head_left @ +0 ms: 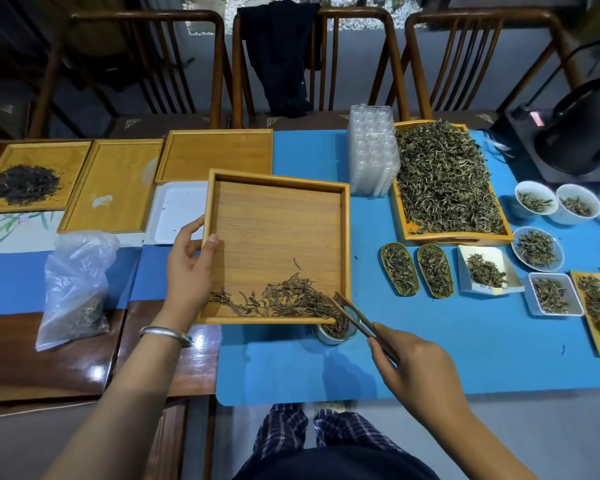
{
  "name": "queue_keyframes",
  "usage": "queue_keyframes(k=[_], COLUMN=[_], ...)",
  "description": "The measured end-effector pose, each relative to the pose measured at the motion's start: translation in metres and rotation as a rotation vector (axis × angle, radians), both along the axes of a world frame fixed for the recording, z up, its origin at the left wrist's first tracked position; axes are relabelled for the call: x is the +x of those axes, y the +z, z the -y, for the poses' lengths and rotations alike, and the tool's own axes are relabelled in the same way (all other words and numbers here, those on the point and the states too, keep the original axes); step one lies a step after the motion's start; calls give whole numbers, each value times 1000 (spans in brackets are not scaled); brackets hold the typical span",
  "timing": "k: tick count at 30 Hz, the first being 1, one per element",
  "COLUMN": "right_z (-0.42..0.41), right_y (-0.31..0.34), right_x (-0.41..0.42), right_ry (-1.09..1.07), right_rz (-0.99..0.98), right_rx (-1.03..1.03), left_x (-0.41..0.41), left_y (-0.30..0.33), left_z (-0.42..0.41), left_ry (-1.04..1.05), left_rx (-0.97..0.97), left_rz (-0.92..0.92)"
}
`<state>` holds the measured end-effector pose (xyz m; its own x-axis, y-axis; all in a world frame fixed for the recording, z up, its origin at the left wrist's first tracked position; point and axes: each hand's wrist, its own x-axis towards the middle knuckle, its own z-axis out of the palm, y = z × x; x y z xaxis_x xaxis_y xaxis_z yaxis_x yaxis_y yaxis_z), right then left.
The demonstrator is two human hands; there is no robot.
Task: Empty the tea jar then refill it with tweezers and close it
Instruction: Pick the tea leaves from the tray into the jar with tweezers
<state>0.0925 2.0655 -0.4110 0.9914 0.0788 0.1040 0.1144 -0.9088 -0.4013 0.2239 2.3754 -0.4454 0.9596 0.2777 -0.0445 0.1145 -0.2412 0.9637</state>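
Note:
My left hand [191, 268] grips the left rim of a square bamboo tray [278, 216], tilted with its near edge low. Brown tea leaves [284, 299] lie gathered along that near edge. A small glass tea jar [333, 332] stands on the blue mat just under the tray's near right corner, with some leaves inside; its rim is partly hidden by the tray. My right hand [413, 368] pinches dark wooden tweezers [354, 318], whose tips rest among the leaves at the tray's near right corner above the jar. I see no jar lid.
A large tray of green tea [444, 181], stacked clear cups [373, 154], and several small dishes of leaves [537, 247] fill the right side. Bamboo trays [111, 188], a white tray [174, 209] and a plastic bag [77, 289] lie left. A black kettle [582, 133] sits far right.

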Motion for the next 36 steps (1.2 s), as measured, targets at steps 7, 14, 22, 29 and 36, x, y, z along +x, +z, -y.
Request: queue_keyframes(k=[7,14,22,29,36], right_z=[-31,-47,-20,3,30], right_y=[5,-7,-10,-9,-8], right_x=[17,27,15,3,-1], right_ry=[128,228,115,78,99], right_rz=[5,-66,-148,-153,-265], right_rx=[-15,-44,-43,69,187], left_x=[-1,-1,0,0,0], left_y=[2,4,4,9,12], left_z=[0,1,1,4,5], left_ry=[0,3,-4,6,-2], left_rx=[8,21,19,-10,-18], left_rz=[-7,-13,-20,-37,-31])
